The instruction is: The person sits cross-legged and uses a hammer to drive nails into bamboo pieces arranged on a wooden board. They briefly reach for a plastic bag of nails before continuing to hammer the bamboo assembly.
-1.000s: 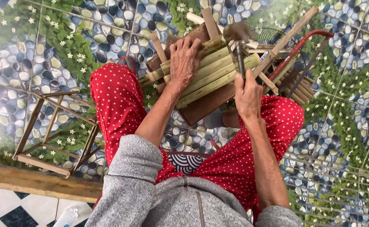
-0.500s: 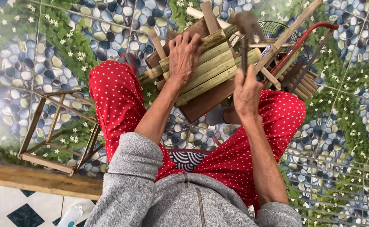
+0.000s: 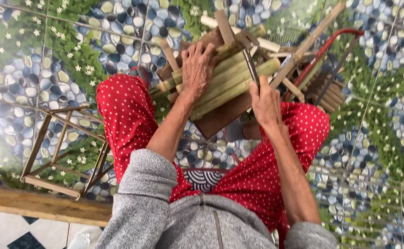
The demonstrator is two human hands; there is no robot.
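1. Biggest thing here is the floor (image 3: 50, 60), tiled with a print of pebbles, green leaves and little white flowers. It fills nearly the whole view.
2. The person sits over it in red trousers with white dots (image 3: 128, 115) and a grey sweater (image 3: 165, 216), knees spread apart.
3. Off to the left sits a small frame of thin wooden sticks (image 3: 59, 157), well apart from both hands, beside a wooden plank (image 3: 36, 205) at the lower edge.
4. Between the knees is a brown board (image 3: 220, 115) with a row of pale green bamboo slats (image 3: 229, 80) laid side by side on it.
5. More sticks and a red-handled tool (image 3: 324, 48) are piled just right of the slats.
6. Left hand (image 3: 196, 67) lies palm-down on the slats, fingers spread, pressing rather than clenched.
7. Right hand (image 3: 264, 99) is wrapped tight around the handle of a hammer (image 3: 250, 64), whose head is up above the slats.
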